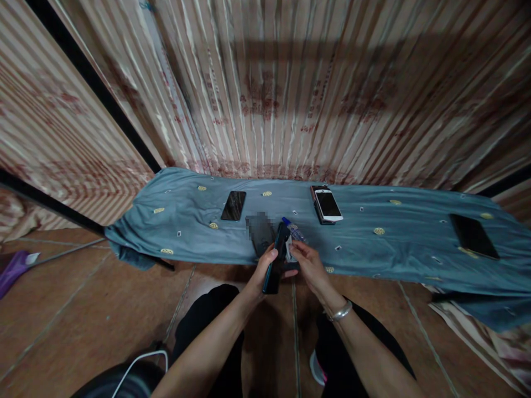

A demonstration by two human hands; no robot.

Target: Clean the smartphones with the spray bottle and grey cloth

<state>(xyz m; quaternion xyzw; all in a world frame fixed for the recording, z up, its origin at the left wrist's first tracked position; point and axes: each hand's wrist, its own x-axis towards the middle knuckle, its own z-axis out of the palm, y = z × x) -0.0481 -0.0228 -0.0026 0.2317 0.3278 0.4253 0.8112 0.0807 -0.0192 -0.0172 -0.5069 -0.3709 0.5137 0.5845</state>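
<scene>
A dark phone with a bluish edge point(274, 271) is tilted in my left hand point(265, 265), whose fingers wrap round it near the front edge of the cloth. Just right of the phone, my right hand point(307, 265) is closed on a small whitish item point(290, 251), too small to name. Behind my hands a bottle with a blue cap point(295, 231) lies on the cloth. A dark flat object point(261, 235), partly blurred out, lies beyond my left hand.
A long blue patterned cloth point(398, 237) covers the narrow table. On it lie a black phone point(233, 205) at left, a white-framed phone point(328, 205) on a dark one, and a dark tablet-like device point(473, 236) at right. Striped curtains point(265, 83) hang behind.
</scene>
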